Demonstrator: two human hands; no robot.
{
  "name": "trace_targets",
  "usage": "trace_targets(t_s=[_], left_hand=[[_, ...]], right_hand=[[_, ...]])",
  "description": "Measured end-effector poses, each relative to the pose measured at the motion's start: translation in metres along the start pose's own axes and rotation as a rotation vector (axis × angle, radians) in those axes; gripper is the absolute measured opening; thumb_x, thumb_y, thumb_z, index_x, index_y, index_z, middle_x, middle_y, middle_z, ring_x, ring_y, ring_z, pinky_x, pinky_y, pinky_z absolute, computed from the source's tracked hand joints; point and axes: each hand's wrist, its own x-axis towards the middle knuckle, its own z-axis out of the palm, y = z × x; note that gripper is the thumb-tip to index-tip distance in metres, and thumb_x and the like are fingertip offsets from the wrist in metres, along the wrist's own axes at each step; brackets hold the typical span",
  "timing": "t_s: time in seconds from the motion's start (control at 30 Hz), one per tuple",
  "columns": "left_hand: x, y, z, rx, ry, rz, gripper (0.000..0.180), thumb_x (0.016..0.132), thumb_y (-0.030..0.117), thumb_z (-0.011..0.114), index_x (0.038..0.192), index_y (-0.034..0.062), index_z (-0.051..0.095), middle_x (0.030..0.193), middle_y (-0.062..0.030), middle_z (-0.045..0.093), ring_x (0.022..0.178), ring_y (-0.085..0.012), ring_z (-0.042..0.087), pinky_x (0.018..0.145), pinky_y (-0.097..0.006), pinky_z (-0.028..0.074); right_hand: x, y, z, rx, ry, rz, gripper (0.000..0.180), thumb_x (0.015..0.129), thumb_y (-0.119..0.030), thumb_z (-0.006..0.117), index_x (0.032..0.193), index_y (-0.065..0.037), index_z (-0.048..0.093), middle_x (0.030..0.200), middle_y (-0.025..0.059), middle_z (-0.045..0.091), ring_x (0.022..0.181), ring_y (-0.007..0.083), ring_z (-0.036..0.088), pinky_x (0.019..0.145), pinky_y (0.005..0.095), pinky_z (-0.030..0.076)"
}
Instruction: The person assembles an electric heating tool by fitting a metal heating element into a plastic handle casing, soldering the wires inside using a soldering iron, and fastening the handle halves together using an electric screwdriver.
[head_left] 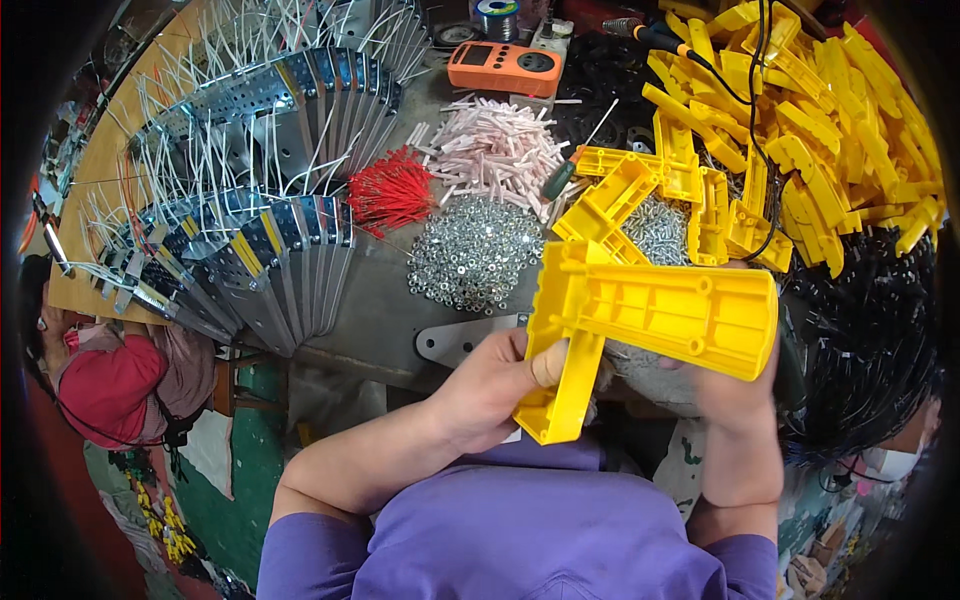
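A yellow plastic housing half [680, 310], T-shaped with ribs inside, is up in front of me over the near edge of the bench. My left hand [490, 385] grips its short arm, thumb across the front. Behind the long arm is my right hand [735, 390], blurred. The housing hides most of its fingers, so whether it grips the part does not show. A dark green object [790, 365] shows beside that hand, too covered to name. Just beyond my left hand lies a grey metal plate [445, 345] with holes.
Beyond sit piles of nuts [475, 255], screws [655, 232], pale sleeves [500, 150] and red leads [390, 190]. An orange multimeter [504, 68] and screwdriver [563, 176] lie farther back. Wired metal plates [240, 250] fill the left; yellow housings [830, 120] and black cables [860, 350] the right.
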Motion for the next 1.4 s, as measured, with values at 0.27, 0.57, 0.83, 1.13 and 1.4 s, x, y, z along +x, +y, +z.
trace_targets(t_s=[0.27,0.57,0.83,1.13,1.4], left_hand=[[0.021,0.026,0.010,0.883,0.119,0.587,0.034,0.084,0.014,0.071,0.111,-0.0036,0.059,0.092,-0.0074,0.068,0.081,-0.0163,0.066,0.072,-0.028,0.052],[0.023,0.025,-0.013,1.804,-0.053,0.614,0.099,0.055,0.038,0.086,0.129,-0.0056,0.037,0.120,-0.0244,0.047,0.113,-0.0425,0.046,0.098,-0.049,0.035],[0.025,0.020,-0.022,1.793,-0.062,0.554,0.094,0.057,0.029,0.087,0.132,-0.0011,0.038,0.104,-0.0165,0.056,0.096,-0.0353,0.055,0.088,-0.044,0.041],[0.027,0.022,-0.023,1.774,-0.092,0.532,0.096,0.057,0.026,0.087,0.136,0.0016,0.038,0.106,-0.0147,0.056,0.095,-0.0340,0.055,0.086,-0.044,0.042],[0.033,0.018,-0.016,1.872,-0.200,0.654,0.089,0.058,0.022,0.087,0.130,-0.0001,0.041,0.105,-0.0177,0.056,0.095,-0.0361,0.055,0.086,-0.044,0.042]], right_hand=[[0.029,-0.050,-0.023,0.291,-0.429,0.634,0.064,0.074,-0.048,0.074,0.104,0.003,0.049,0.085,0.0169,0.064,0.065,0.0193,0.064,0.056,0.0272,0.052],[-0.003,-0.024,-0.056,-0.926,-0.580,-0.066,0.050,0.055,-0.013,0.078,0.101,-0.004,0.061,0.090,0.0128,0.061,0.078,0.0336,0.061,0.067,0.0362,0.050],[-0.007,0.006,-0.047,-1.158,-0.594,-0.273,0.057,0.056,-0.017,0.074,0.110,-0.005,0.060,0.097,0.0107,0.061,0.081,0.0301,0.061,0.068,0.0388,0.050],[-0.001,0.038,-0.046,-0.888,-0.494,-0.246,0.047,0.061,-0.012,0.075,0.105,-0.006,0.062,0.091,0.0087,0.061,0.078,0.0288,0.062,0.067,0.0369,0.051],[-0.006,0.042,-0.050,-0.884,-0.493,-0.149,0.046,0.061,-0.013,0.075,0.105,-0.008,0.061,0.090,0.0078,0.061,0.080,0.0292,0.062,0.068,0.0375,0.051]])
